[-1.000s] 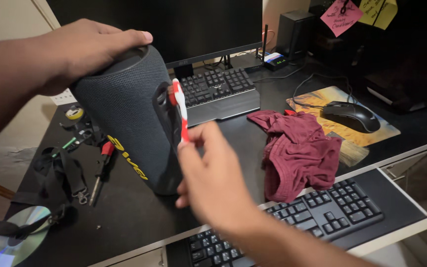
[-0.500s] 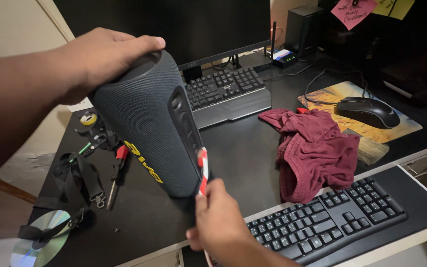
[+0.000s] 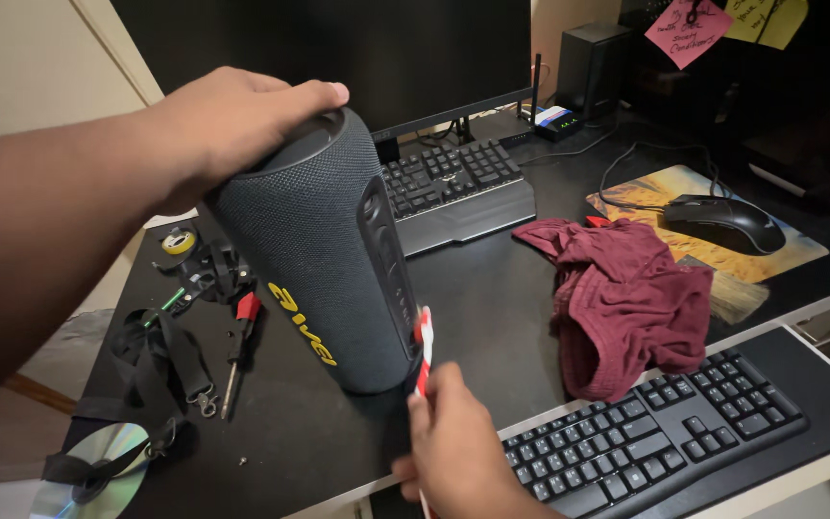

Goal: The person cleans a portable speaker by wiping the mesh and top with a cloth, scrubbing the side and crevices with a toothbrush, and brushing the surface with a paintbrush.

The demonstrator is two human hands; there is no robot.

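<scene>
The left hand (image 3: 232, 120) grips the top end of a dark fabric-covered cylindrical speaker (image 3: 324, 255), which stands tilted on the black desk (image 3: 492, 288); the right hand (image 3: 458, 452) is closed around a red and white toothbrush (image 3: 424, 348), its head touching the speaker's lower control strip; a crumpled maroon cloth (image 3: 631, 303) lies near.

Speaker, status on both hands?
Left hand grips speaker top, tilted on desk. Right hand holds red-and-white toothbrush at its base. Maroon cloth alongside, apart.
</scene>
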